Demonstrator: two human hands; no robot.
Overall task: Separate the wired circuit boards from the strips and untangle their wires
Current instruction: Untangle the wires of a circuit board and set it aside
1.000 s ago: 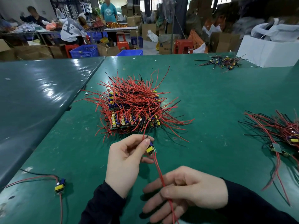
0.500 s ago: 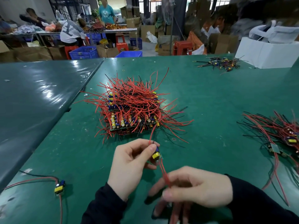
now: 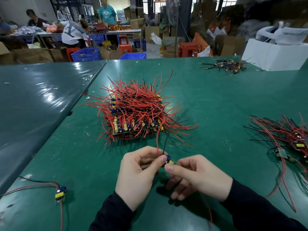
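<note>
Green counter [image 3: 216, 100] underfoot of everything, darker glossy counter [image 3: 41, 97] abutting at left. White box [image 3: 273, 55] at far right edge. Beyond: blue crates [image 3: 86, 55], red stools [image 3: 186, 49], cardboard boxes [image 3: 168, 45], three people [image 3: 73, 34] around a back table [image 3: 123, 31].

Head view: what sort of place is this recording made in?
Most likely a small electronics assembly workshop: a heap of red-wired circuit boards on a green-covered worktable, stacked cardboard boxes, and workers at another bench behind.

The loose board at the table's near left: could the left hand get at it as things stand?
Probably, but not yet: bare table separates the loose board from the left hand, whose grip is on the held board.
</note>
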